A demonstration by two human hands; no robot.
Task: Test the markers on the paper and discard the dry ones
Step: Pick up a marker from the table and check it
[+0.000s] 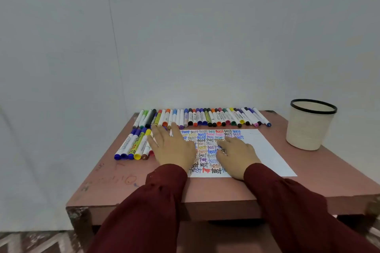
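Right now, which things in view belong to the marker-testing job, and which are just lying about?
Job:
back row of markers
smaller group of markers at left
paper covered in "test" scribbles
bin
left hand and right hand, both flat, holding nothing

Just there:
table
wall
floor

Two arms are shown, each covered by a long sleeve of dark maroon cloth, plain and without pattern. The left sleeve (148, 207) and the right sleeve (292, 211) are loosely cut, and soft folds and creases are seen along their length. Each sleeve is ended at the wrist by a slightly gathered cuff. A few small dark spots are seen near the left cuff; whether they are buttons cannot be told. Beyond the cuffs, the left hand (172, 148) and the right hand (236, 154) are left bare.
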